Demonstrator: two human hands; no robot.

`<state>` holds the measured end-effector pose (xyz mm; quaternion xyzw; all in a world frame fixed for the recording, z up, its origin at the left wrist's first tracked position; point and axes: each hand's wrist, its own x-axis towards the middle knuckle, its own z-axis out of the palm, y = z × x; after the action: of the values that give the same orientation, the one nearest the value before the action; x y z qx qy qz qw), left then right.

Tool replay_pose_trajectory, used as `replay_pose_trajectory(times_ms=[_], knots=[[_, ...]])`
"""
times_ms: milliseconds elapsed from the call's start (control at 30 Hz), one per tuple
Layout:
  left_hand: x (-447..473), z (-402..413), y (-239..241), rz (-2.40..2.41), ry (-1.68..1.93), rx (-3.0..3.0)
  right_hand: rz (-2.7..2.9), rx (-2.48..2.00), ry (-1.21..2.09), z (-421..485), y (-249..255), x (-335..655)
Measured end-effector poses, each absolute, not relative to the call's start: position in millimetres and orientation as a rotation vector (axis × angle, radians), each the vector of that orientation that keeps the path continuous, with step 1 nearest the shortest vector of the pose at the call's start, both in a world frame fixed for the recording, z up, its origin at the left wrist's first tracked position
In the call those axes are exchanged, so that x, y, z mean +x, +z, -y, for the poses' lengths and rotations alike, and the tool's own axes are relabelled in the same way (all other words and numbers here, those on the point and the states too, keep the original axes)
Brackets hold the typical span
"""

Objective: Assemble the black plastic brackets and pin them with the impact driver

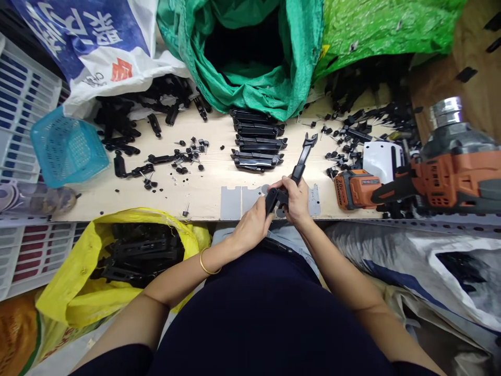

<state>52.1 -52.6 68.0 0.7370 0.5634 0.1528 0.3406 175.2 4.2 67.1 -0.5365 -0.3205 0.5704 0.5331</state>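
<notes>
My left hand (pixel 252 225) is closed around the lower end of a black plastic jointed arm piece (pixel 303 159), above the front edge of the wooden bench. Farther up the same piece, my right hand (pixel 298 201) grips it near the joint, and its forked tip points up and to the right. Where the fingers meet, part of the joint is hidden. Beyond my hands lies a row of several similar black folded pieces (pixel 258 161), side by side. Grey flat plates (pixel 230 202) are on the bench just under and beside my hands.
An orange cordless power tool (pixel 450 180) rests at the right. Loose black knobs with screws (pixel 191 154) lie left of the row. A green sack (pixel 250 94) stands behind, a blue basket (pixel 66 149) at left. Below the bench, a yellow sack (pixel 70 297) holds black parts.
</notes>
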Motion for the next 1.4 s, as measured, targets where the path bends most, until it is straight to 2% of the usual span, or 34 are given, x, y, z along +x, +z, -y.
replay_pose_trajectory(times_ms=[133, 300, 433, 600, 800, 867, 967, 1000, 1100, 1167, 1267, 1400], knots=[[51.8, 50.3, 70.4, -1.437, 0.383, 1.876, 0.721, -1.302, 1.468, -5.2, 70.8, 176.1], [55.3, 47.1, 73.4, -1.331, 0.426, 1.731, 0.629, -1.273, 1.336, 3.5, 70.2, 175.4], [66.8, 54.2, 77.2, -1.509, 0.325, 1.689, 0.555, -1.277, 1.349, 7.9, 67.1, 173.7], [64.5, 52.8, 79.0, -1.430, 0.168, 1.836, 0.553, -1.257, 1.450, 5.5, 64.3, 174.2], [41.2, 21.3, 61.3, -1.328, 0.056, 2.025, 0.531, -1.301, 1.190, 5.1, 34.8, 165.2], [30.5, 2.3, 51.4, -1.305, 0.039, 2.151, 0.674, -1.424, 1.239, 6.2, 23.9, 178.8], [16.8, -25.2, 37.1, -1.313, 0.029, 2.412, 1.049, -1.646, 1.549, 8.8, 20.2, 218.0], [13.8, -31.9, 32.9, -1.293, 0.040, 2.480, 1.191, -1.724, 1.554, 9.4, 22.5, 231.6], [10.4, -41.1, 21.3, -1.151, 0.130, 2.563, 1.658, -1.832, 1.087, 6.6, 31.3, 255.9], [11.4, -40.6, 14.8, -1.063, 0.184, 2.554, 1.970, -1.705, 0.785, 0.8, 31.1, 254.1], [13.6, -37.6, 7.6, -1.057, 0.212, 2.529, 2.332, -1.468, 0.665, -9.7, 16.3, 237.0], [14.0, -38.2, 3.2, -1.069, 0.196, 2.557, 2.457, -1.362, 0.663, -16.9, -9.1, 224.6]])
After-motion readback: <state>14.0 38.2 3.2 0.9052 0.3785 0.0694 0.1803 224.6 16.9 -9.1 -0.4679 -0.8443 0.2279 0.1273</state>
